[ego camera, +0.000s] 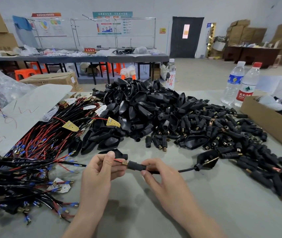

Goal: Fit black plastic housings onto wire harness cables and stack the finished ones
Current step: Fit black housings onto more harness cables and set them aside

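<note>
My left hand pinches a thin red wire; my right hand grips a black cylindrical plastic housing; centre right, a brown cardboard box holds greyish items.

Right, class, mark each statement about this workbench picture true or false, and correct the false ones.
1. The left hand and right hand pinch the same black cable. True.
2. A small black cylindrical sleeve with a brass tip sits between the hands. True.
3. Both water bottles have red caps. False: one clear plastic water bottle has a white cap, the other a red one.
4. The cable's housing hangs in the air. False: the black teardrop plastic housing lies on the grey table.
5. The wire harnesses lie right of the housings. False: the red and black wire harnesses lie left of the pile of black housings.
</note>
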Available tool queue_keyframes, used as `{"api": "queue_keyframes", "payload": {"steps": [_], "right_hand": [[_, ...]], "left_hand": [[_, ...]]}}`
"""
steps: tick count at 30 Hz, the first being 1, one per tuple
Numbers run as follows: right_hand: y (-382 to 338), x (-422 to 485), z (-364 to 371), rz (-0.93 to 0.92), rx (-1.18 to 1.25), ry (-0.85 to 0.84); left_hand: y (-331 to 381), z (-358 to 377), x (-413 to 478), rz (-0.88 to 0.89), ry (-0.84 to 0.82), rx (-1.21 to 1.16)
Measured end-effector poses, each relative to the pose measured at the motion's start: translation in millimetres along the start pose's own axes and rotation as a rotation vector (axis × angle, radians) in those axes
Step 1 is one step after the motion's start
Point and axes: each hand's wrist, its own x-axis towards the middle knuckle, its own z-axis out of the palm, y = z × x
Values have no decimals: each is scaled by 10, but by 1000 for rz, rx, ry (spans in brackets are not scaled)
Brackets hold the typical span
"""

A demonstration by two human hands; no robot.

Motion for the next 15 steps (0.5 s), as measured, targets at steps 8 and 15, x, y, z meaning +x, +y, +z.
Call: {"api": "queue_keyframes", "payload": {"steps": [8, 15], "right_hand": [[7, -19, -23, -59, -80, 37], [-18, -24, -25, -80, -80, 77]], "left_hand": [[87, 1, -22, 106, 58, 12], [105, 21, -47, 65, 85, -93]]}}
